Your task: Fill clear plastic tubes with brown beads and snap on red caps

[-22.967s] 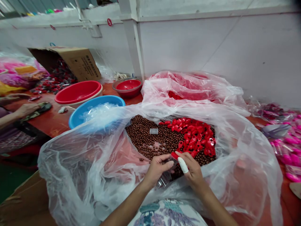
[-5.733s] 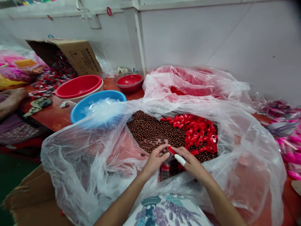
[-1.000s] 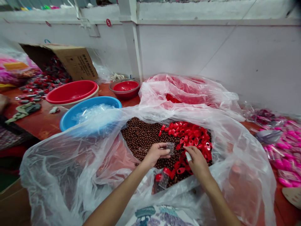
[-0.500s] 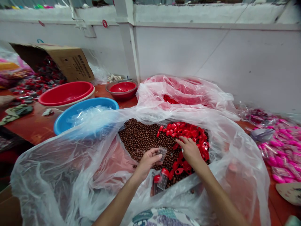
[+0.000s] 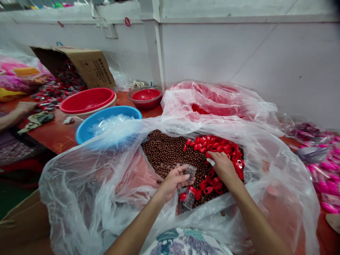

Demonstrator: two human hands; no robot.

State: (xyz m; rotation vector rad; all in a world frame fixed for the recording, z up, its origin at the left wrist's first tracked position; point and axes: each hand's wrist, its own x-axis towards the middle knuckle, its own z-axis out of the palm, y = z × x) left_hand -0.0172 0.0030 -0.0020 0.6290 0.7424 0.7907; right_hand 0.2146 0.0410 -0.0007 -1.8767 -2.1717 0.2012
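My left hand [image 5: 171, 183] pinches a small clear plastic container [image 5: 191, 173] above a heap of small brown beads [image 5: 163, 148]. Further right, my right hand [image 5: 224, 167] reaches down to a pile of glossy red plastic caps [image 5: 233, 150] lying on the beads. Its fingers are drawn together, and a small white piece [image 5: 210, 162] shows by the thumb; what they hold is not clear. Just below my left hand, two clear containers with red caps [image 5: 189, 198] lean together at the near edge of the beads. A large translucent plastic bag [image 5: 87, 187] spreads around everything.
Left of the bag stand a blue basin [image 5: 85, 129] with clear plastic pieces, a red basin [image 5: 87, 101] and a small red bowl [image 5: 146, 95]. A cardboard box [image 5: 92, 69] spills red-capped items. Another person's arm [image 5: 16, 114] shows far left. Pink packets [image 5: 328, 177] lie right.
The view has swung left, so things appear further right. My right hand's fingers have drawn together by the red caps, and a white piece shows there now. My left hand still holds the clear container.
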